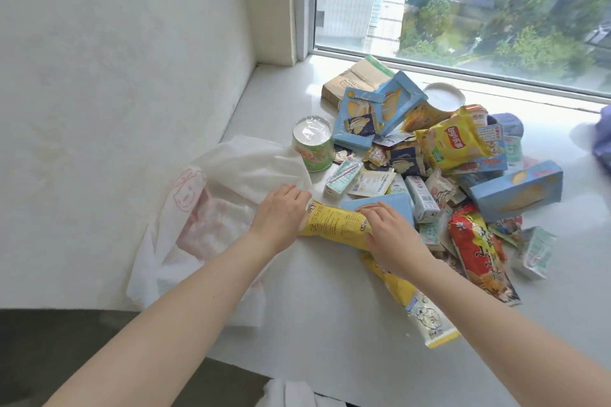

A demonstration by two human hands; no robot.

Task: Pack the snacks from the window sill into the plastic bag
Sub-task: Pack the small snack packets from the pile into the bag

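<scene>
Both hands grip a yellow packet (334,223) on the sill (330,324), left hand (281,213) beside the bag (231,175), right hand (393,235) opposite.

plastic bag (231,175) left on sill (330,324), snack heap (429,158) right, cup (312,144) between
</scene>
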